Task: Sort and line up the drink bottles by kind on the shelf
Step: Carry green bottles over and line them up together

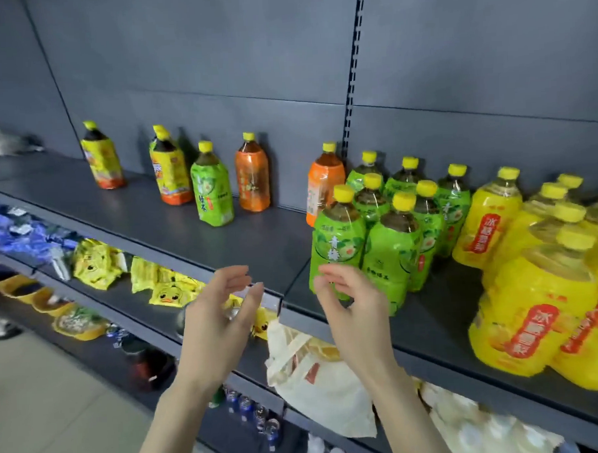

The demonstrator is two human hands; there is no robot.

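Two bare hands hover before the dark grey shelf (160, 225), the left hand (223, 318) and right hand (349, 306) both empty with fingers loosely spread. Right of centre stands a cluster of green tea bottles (391, 243), with yellow bottles (534, 318) grouped further right. Well apart on the left stand a lone green bottle (212, 192), two orange bottles (252, 180) and yellow-orange bottles (103, 159)
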